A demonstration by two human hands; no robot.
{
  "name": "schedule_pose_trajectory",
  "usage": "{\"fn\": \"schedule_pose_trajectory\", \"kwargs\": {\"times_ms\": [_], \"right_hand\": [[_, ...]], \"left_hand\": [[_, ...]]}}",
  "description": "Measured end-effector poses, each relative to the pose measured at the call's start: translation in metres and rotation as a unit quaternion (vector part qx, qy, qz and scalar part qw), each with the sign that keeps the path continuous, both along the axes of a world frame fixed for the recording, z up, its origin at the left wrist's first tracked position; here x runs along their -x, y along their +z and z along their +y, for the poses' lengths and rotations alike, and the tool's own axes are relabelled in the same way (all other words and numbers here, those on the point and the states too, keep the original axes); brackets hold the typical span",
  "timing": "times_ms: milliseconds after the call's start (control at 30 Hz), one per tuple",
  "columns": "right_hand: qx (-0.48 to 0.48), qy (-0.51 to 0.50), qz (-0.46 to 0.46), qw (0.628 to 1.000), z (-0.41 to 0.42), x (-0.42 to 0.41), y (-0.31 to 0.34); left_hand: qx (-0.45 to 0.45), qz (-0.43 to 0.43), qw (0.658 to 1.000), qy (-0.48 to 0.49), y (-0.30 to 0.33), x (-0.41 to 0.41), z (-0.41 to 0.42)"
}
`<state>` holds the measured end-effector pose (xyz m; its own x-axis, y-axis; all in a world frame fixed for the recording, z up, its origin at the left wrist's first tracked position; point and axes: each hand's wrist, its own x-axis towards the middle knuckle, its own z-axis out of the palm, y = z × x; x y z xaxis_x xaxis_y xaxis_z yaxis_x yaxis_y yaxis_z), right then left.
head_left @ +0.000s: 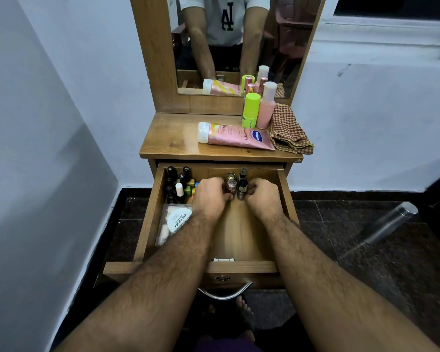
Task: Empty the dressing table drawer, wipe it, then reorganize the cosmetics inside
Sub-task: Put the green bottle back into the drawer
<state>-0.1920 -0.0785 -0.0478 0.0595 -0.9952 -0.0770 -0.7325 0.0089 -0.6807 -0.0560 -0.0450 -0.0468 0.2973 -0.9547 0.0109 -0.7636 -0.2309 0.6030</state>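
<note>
Head view: both hands reach into the open drawer (282, 184). The left hand (210, 196) curls its fingers around a small pink glass bottle (231, 184), the right hand (262, 195) pinches a dark spray bottle (242, 188). Nail polish bottles (177, 184) crowd the back left corner. Risk, by judgement: the two bottles, standing just beside each other, could knock together or tip, as glass is slippery in a fingertip grip

In the drawer (282, 189), nail polish bottles (178, 184) stand back left, two small bottles (236, 185) back centre, a box (173, 222) before the polishes.
</note>
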Motion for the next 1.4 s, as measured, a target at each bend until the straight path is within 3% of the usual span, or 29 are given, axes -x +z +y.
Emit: {"fn": "schedule_pose_trajectory", "kwargs": {"times_ms": [300, 600, 733, 900, 1067, 1400], "right_hand": [[0.062, -0.021, 0.019, 0.998, 0.003, 0.004, 0.016], [0.267, -0.019, -0.069, 0.961, 0.0, 0.006, 0.064], [0.267, -0.042, -0.104, 0.957, -0.03, 0.009, 0.097], [0.244, -0.028, -0.052, 0.968, -0.071, 0.004, 0.12], [0.219, -0.017, -0.018, 0.975, -0.098, -0.001, 0.117], [0.198, 0.016, -0.026, 0.98, -0.11, -0.002, 0.11]], "left_hand": [[0.039, -0.018, 0.999, -0.008, 0.009, -0.007, 0.008], [0.181, 0.037, 0.983, -0.011, 0.07, 0.009, 0.01], [0.227, 0.072, 0.971, 0.005, 0.113, 0.015, -0.026], [0.205, 0.047, 0.978, 0.017, 0.143, 0.016, -0.088], [0.141, 0.029, 0.989, 0.032, 0.141, 0.017, -0.127], [0.177, 0.0, 0.983, 0.048, 0.131, 0.02, -0.14]]}}
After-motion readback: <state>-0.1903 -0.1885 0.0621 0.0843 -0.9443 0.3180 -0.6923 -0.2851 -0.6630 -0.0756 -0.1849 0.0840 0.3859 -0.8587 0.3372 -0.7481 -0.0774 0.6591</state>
